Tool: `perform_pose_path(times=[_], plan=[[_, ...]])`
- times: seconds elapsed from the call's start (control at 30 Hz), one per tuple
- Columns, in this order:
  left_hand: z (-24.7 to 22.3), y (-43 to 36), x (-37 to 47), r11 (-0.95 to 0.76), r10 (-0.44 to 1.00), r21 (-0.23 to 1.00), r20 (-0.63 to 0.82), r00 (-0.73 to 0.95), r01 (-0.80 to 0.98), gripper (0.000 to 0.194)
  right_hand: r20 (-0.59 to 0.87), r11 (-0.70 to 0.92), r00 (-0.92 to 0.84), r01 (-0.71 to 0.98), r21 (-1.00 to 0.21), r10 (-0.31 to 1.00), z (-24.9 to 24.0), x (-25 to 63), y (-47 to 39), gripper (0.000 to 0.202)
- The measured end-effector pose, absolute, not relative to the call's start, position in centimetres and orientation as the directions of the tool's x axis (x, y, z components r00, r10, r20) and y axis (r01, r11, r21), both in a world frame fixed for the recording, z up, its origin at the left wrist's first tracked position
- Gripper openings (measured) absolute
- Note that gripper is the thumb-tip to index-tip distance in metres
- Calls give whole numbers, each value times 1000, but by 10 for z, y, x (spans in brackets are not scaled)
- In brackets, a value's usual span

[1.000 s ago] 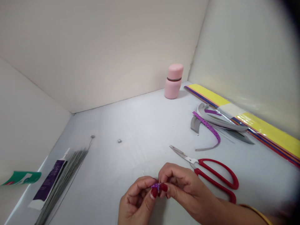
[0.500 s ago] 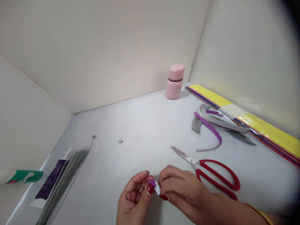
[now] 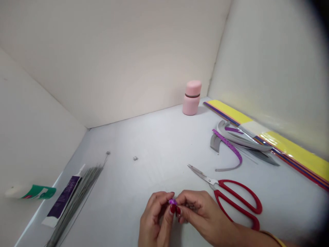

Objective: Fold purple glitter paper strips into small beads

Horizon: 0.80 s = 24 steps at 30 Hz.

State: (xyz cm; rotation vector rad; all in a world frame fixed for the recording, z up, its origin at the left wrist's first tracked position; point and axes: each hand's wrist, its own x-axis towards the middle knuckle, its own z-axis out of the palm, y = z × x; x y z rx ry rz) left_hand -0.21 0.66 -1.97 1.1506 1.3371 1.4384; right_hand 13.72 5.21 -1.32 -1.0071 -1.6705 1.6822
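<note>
Your two hands meet at the near side of the tabletop [image 3: 159,137], a little right of centre. Your left hand [image 3: 157,219] pinches a small purple piece [image 3: 172,201] between thumb and fingers. Your right hand [image 3: 199,209] has its thumb and fingers drawn together at the right side of that piece; your fingertips cover so much of it that you cannot tell how firmly this hand grips it. The piece sits between your two hands, its shape mostly hidden.

Just right of your right hand lie red-handled scissors [image 3: 211,181], blades pointing to the far left, handles to the near right. A yellow bangle [image 3: 272,236] circles your right wrist.

Farther off on the right, a dotted purple strip [image 3: 232,147] curves in front of a loose bundle of grey strips [image 3: 240,138]. Beyond these, a pack of coloured sheets [image 3: 239,113], yellow on top, runs along the right wall. A pink container [image 3: 191,103] stands upright near the far corner.

Left of centre, you have a tiny silvery bit [image 3: 135,158] by itself. At the left, a bunch of thin grey wires [image 3: 77,202] lies alongside a purple-and-white tube [image 3: 65,197], its nozzle pointing away from you. Beside that, farther left, is a green-and-white object [image 3: 41,192].
</note>
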Motion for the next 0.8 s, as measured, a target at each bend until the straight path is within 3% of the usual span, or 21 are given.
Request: perform_pose_path(times=[0.13, 0.33, 0.53, 0.63, 0.8], plan=[[-22, 8, -5, -55, 993, 996, 61, -97, 64, 16, -115, -58, -545, 122, -991, 831, -15, 136, 52, 16], [-20, 8, -8, 3, 988, 1000, -3, -152, 2, 16, -169, -226, -587, -25, -974, 792, -8, 132, 54, 26], [-11, 8, -13, -120, 986, 982, 135, -97, 147, 14, -225, -328, -572, -82, -941, 789, -3, 129, 49, 36], [-8, 8, -16, -125, 991, 982, 131, -32, 143, 20, -207, -315, -559, -104, -943, 803, -4, 129, 49, 35], [-8, 10, -16, -48, 989, 998, 54, -140, 47, 13, -221, -350, -571, -125, -928, 790, -6, 130, 51, 29]])
